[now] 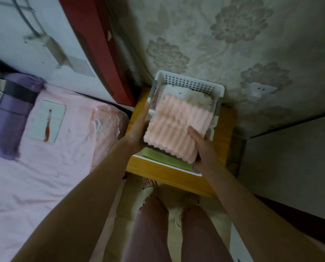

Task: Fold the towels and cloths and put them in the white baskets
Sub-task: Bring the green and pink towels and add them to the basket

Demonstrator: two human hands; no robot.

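A folded pink ribbed towel [175, 127] is held between both my hands over a white basket [188, 83] on a small wooden table [158, 170]. My left hand [139, 131] holds its left edge, fingers straight along the side. My right hand [199, 144] grips its right near corner, thumb on top. Inside the far basket lies a folded white patterned cloth [186, 93]. A folded green cloth [165, 157] shows under the pink towel's near edge, in a white basket whose near rim [163, 164] is visible.
A bed with a pink sheet [44, 167] lies to the left, with a purple pillow [10, 114] and a white card with a red tool [46, 123]. A red headboard [93, 50] and floral wallpaper [233, 44] stand behind. My legs and sandals are below the table.
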